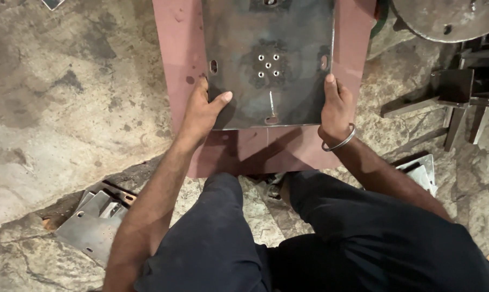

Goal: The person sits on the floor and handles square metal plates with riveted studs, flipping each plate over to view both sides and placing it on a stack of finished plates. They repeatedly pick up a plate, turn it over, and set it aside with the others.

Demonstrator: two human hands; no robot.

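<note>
Dark, blued steel makes up the square plate (269,59) that both hands hold, a flat sheet with a cluster of small round holes near its middle and slotted holes by its edges. It lies directly ahead of the person, over a reddish-brown painted metal panel (174,48) on the rough concrete floor (66,97); whether it rests flat on that panel or is lifted slightly at the near edge I cannot tell. The left hand (201,111) takes the near left corner, thumb laid across the top face and fingers tucked under the edge, so its grip is pinched on the plate. The right hand (335,105), with a metal bangle (339,141) at the wrist, clamps the right edge near its corner in the same way, thumb on top pointing forward. The plate is roughly square, so it has no marked long axis; its near edge runs crosswise between the two hands, and each hand sits about equally close to its own corner, the plate's bulk extending away from the body. Loose cut steel pieces (96,221) lie on the floor beside the left knee, more plate offcuts (424,170) by the right, and a round steel disc (450,16) with angle-iron frames (460,92) stands off to the right.
</note>
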